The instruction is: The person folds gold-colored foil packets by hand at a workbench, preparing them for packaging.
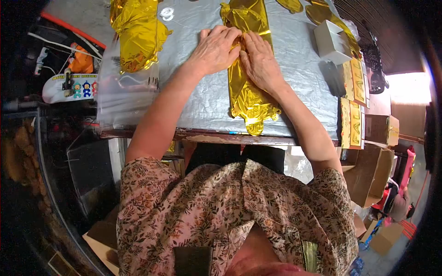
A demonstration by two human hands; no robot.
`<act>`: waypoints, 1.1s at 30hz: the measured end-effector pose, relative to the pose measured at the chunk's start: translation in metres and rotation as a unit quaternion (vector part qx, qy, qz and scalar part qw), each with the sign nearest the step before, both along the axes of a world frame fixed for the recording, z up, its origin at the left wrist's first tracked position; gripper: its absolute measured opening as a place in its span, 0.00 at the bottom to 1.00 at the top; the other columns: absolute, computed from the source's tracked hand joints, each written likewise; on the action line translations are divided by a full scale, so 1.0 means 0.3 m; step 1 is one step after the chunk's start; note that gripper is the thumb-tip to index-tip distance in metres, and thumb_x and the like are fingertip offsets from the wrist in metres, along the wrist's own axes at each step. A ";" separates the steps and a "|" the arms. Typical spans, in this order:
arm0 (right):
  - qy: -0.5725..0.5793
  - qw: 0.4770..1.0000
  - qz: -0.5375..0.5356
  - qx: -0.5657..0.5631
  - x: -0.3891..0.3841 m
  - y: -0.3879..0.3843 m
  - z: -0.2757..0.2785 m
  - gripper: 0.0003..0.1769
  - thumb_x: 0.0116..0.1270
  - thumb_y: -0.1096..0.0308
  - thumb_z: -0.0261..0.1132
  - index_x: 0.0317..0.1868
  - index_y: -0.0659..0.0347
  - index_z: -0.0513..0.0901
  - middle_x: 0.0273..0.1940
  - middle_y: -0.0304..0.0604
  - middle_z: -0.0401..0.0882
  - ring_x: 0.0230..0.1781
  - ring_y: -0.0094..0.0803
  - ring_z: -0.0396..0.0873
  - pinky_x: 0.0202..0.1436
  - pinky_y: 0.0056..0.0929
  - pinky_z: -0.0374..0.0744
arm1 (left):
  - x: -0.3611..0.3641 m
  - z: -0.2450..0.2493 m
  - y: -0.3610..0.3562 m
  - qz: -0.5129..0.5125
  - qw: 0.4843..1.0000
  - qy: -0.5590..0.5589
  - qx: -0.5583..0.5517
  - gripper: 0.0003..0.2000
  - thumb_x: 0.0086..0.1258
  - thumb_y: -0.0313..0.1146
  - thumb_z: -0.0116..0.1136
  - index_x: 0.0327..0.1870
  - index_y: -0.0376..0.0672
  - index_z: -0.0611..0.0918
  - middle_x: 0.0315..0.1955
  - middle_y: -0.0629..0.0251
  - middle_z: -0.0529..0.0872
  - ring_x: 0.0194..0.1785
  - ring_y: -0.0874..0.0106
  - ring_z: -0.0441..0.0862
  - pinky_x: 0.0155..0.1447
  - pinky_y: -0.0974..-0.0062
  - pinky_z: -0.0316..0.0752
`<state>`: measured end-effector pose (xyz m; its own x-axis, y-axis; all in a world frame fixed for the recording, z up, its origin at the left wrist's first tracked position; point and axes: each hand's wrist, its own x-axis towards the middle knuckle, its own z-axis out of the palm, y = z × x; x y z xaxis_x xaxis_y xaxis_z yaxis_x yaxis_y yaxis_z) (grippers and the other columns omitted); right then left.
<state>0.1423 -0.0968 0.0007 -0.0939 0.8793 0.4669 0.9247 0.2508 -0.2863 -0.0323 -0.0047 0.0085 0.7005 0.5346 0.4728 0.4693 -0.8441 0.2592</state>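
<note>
A flat, shiny gold foil balloon (251, 99) lies lengthwise on the silver-covered table, its crinkled lower end near the front edge. My left hand (214, 48) is on the balloon's left edge, fingers bent and thumb pointing inward, gripping the foil. Close beside it, my right hand (262, 64) holds the foil from the right, with its fingers over the sheet and the thumb toward the middle. Between the two hands the foil is gathered into a crease. The fingertips are partly hidden in the folds.
More gold foil balloons (138, 37) hang over clear plastic bags (126, 103) on the left. White rings (167, 14) lie at the back. An open white box (331, 42) stands at the right, near yellow lettered boxes (355, 124). Cardboard boxes (368, 177) are below.
</note>
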 end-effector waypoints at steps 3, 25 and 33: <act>0.007 1.000 0.004 0.016 0.010 0.006 0.010 0.31 0.78 0.65 0.62 0.75 0.72 0.67 0.75 0.64 0.69 0.77 0.59 0.67 0.81 0.48 0.65 | 0.000 -0.002 -0.003 -0.007 1.000 -0.002 0.019 0.20 0.76 0.41 0.57 0.65 0.46 0.81 0.63 0.62 0.82 0.67 0.62 0.76 0.68 0.52 0.62; 0.537 0.842 -0.010 -0.050 0.096 0.045 0.059 0.20 0.79 0.69 0.66 0.64 0.74 0.81 0.54 0.48 0.88 0.50 0.29 0.85 0.56 0.29 0.84 | -0.004 -0.002 -0.005 -0.013 0.998 0.050 0.038 0.18 0.77 0.40 0.58 0.66 0.54 0.83 0.68 0.64 0.79 0.70 0.63 0.73 0.68 0.55 0.61; 0.073 0.994 -0.048 0.059 0.081 0.022 0.069 0.19 0.69 0.63 0.72 0.51 0.71 0.83 0.43 0.53 0.91 0.43 0.41 0.91 0.48 0.36 0.85 | 0.003 0.008 -0.008 -0.012 0.998 0.050 0.037 0.20 0.77 0.41 0.56 0.68 0.53 0.81 0.68 0.63 0.77 0.70 0.62 0.73 0.68 0.54 0.62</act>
